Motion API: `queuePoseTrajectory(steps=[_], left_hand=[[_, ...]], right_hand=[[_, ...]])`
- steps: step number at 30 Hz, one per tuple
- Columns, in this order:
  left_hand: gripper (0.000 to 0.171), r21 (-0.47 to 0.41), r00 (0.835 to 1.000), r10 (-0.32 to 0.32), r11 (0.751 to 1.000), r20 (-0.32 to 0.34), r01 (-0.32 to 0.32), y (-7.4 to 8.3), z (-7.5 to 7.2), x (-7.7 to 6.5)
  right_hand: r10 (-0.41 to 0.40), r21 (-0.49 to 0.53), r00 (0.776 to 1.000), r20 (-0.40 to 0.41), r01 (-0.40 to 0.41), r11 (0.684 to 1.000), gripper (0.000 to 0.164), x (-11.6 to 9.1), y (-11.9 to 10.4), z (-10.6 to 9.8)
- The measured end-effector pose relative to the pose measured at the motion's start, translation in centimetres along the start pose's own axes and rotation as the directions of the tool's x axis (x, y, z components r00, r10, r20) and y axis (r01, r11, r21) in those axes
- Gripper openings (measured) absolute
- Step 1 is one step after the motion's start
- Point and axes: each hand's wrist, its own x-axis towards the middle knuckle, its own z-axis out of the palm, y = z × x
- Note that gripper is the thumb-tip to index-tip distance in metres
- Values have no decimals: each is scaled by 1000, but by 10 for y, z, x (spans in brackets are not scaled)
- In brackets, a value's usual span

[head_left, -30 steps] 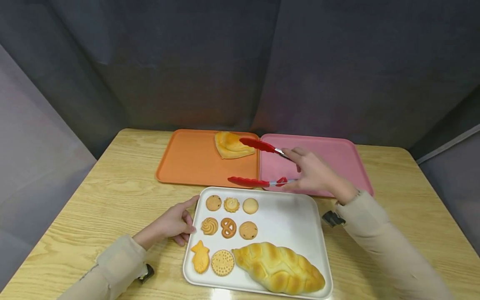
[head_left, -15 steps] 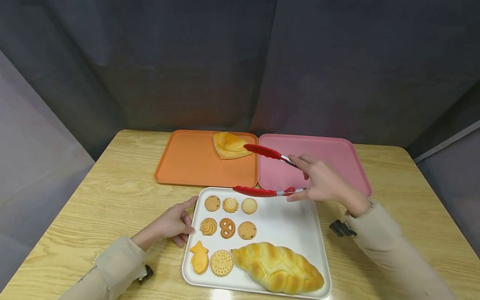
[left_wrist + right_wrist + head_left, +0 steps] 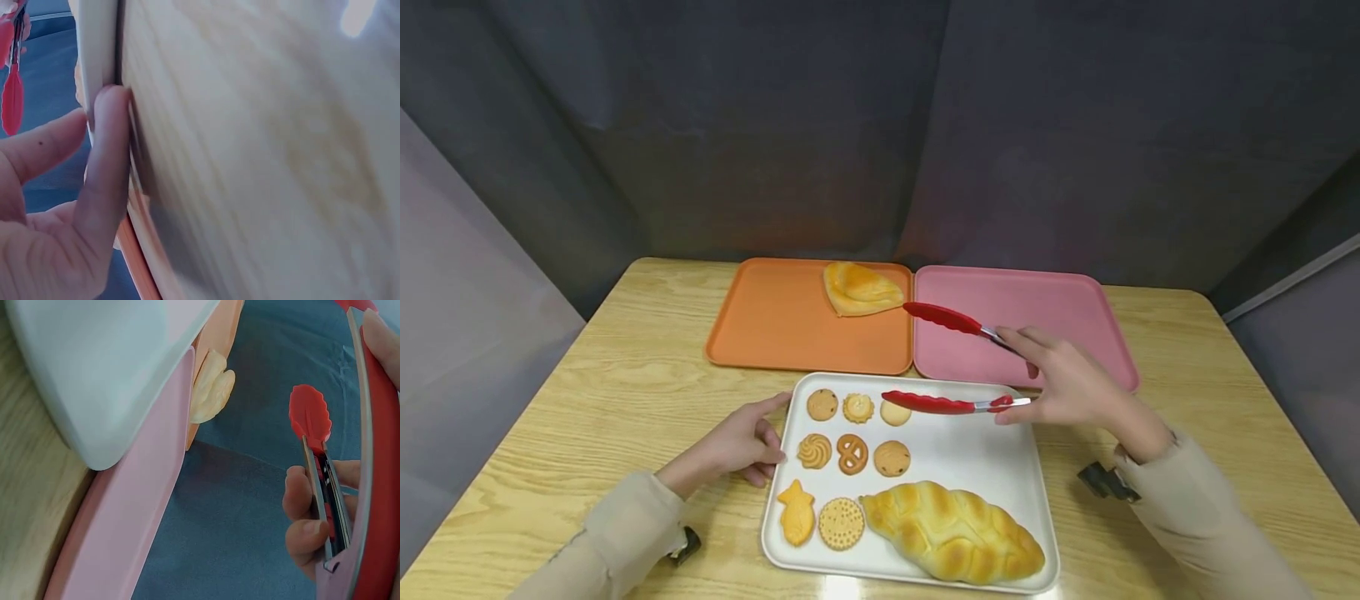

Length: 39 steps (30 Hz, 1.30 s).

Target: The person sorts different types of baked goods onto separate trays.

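Note:
My right hand (image 3: 1063,379) holds red-tipped tongs (image 3: 928,403) with their arms spread wide and nothing between them. One red tip hangs over the white tray (image 3: 977,454), the other over the pink tray near its left edge. In the right wrist view, fingers wrap the tongs' metal arm (image 3: 337,512). At the white tray's left rim, my left hand (image 3: 741,443) pinches the edge between thumb and finger. On that tray lie several cookies, among them a pretzel (image 3: 852,454) and a fish-shaped one (image 3: 797,514), plus a large braided bread (image 3: 955,533).
Behind the white tray, an orange tray (image 3: 775,329) and a pink tray (image 3: 1022,300) stand side by side. A folded golden pastry (image 3: 861,289) lies on the orange one. Dark curtains (image 3: 775,125) close off the back of the wooden table (image 3: 610,358).
My right hand has drawn the open tongs back to the right and nearer to me, away from the pastry. My left hand stays at the white tray's rim.

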Motion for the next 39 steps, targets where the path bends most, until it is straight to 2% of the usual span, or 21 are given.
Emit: queuePoseTrajectory(steps=[4, 8, 15, 23, 31, 39], left_hand=[[68, -29, 1000, -8, 1000, -8, 7, -2, -2, 2], [62, -68, 999, -35, 997, 12, 36, -4, -5, 5], [63, -114, 997, -57, 991, 60, 64, -8, -11, 10], [65, -126, 996, -63, 989, 65, 71, -9, -12, 12], [64, -122, 995, -78, 989, 57, 84, -7, -12, 12], [63, -119, 996, -67, 990, 65, 75, -8, -12, 12]], right_hand=[[3, -8, 1000, -1, -3, 1000, 97, -8, 0, 0], [-3, -4, 1000, -8, 3, 1000, 98, -17, 0, 0], [-43, 17, 999, -34, 43, 999, 94, -31, -3, -4], [-111, 18, 993, -50, 112, 994, 95, -47, -6, -6], [-55, -8, 998, -33, 55, 998, 100, -65, -11, -9], [-48, 4, 998, -35, 48, 999, 102, -81, -15, -11]])
